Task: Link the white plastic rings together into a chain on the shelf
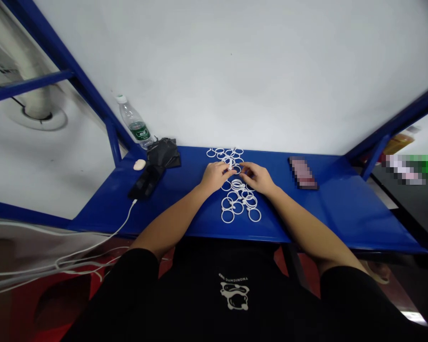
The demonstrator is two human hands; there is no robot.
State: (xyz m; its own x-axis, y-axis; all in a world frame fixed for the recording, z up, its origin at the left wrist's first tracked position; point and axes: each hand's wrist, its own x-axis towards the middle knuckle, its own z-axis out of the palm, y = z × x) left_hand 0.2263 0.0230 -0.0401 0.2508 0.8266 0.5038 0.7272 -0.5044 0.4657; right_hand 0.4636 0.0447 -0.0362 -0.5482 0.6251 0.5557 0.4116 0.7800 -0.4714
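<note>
Two groups of thin white plastic rings, each ring with a small knob or eyelet, lie on the blue tabletop [264,227]. My left hand [214,176] is closed, thumb and fingers pinching a white ring [237,169] by a small white piece at its side. At the other side of that ring is my right hand [258,179], its thumb and forefinger curved and apart; whether they touch the ring is hard to tell. Behind my hands lies the far group of rings [219,150]. Closer to me, the near group of rings [228,216] is loosely overlapped.
At the left stand a water bottle [139,128] and a crumpled black bag [164,153]. A black device [146,183] with a white cable [123,223] lies below, beside a pale lump [139,165]. A phone [302,173] lies right. Blue frame bars [112,145] flank the table; a white wall [235,85] backs it.
</note>
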